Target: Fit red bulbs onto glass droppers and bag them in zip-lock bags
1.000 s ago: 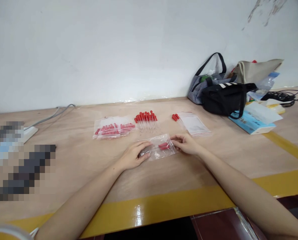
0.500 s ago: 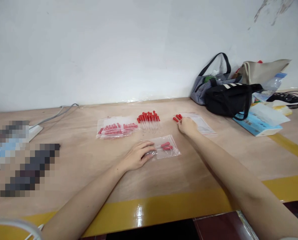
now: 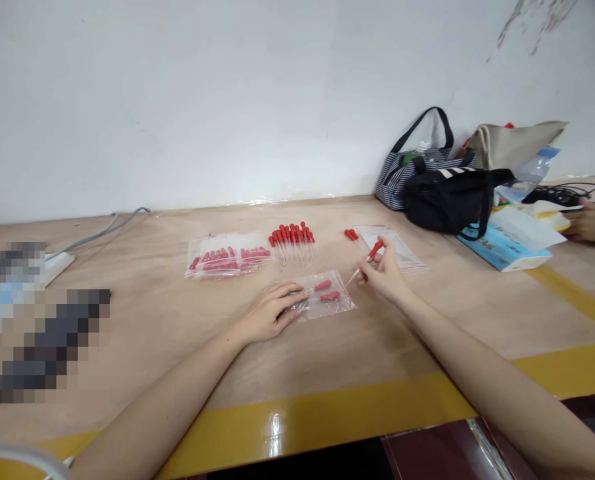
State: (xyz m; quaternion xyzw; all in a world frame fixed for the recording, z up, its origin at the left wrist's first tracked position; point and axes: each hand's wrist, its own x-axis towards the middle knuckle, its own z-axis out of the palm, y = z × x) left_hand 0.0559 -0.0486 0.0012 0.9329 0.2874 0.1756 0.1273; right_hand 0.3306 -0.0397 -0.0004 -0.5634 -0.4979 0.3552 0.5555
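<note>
My right hand (image 3: 383, 272) pinches a glass dropper (image 3: 376, 250) by its red rubber bulb, its clear tip slanting down to the left, close to the right edge of a clear zip bag (image 3: 344, 303). Two red-bulbed droppers lie in that bag. My left hand (image 3: 277, 310) grips the bag's left end, fingers over it, on the table. Two loose droppers (image 3: 351, 235) rest beyond my right hand, beside a stack of flat zip bags (image 3: 410, 257). A bundle of red-bulbed droppers (image 3: 292, 237) lies behind the bag, with filled bags (image 3: 222, 260) to its left.
A striped bag (image 3: 394, 180), a black bag (image 3: 447, 200) and a blue tissue pack (image 3: 507, 250) stand back right. Another person's hand (image 3: 594, 223) shows at the right edge. A grey cable (image 3: 112, 230) runs along the left. Yellow tape (image 3: 327, 410) lines the front edge.
My right hand has lifted one dropper from the small group at the right and brought it nearer the bag. My left hand stays on the bag. Another person's hand has appeared at the right.
</note>
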